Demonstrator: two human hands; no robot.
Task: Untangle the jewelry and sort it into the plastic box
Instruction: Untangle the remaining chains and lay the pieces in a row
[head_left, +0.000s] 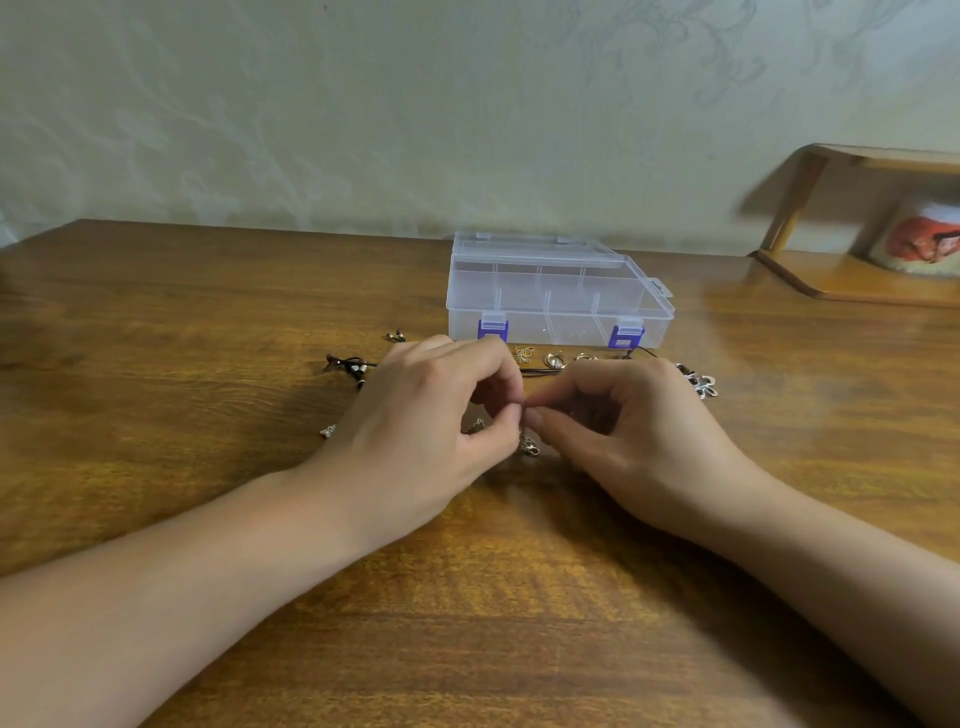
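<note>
A clear plastic box (558, 291) with purple latches stands closed at the back middle of the wooden table (208, 338); its dividers show through the lid. My left hand (421, 431) and my right hand (628, 431) meet just in front of it, fingertips pinched together on a thin silver chain (527, 446) whose clasp hangs below the fingers. A dark cord (540, 370) runs behind my hands. Gold pieces (553, 358) lie by the box's front edge. A silver flower pendant (701, 383) lies to the right, and a dark corded piece with beads (349, 365) to the left.
Small silver bits lie at the left (328, 430) and near the box (396, 336). A wooden shelf (852, 280) with a red and white item (922, 241) stands at the back right. A pale wall rises behind the table.
</note>
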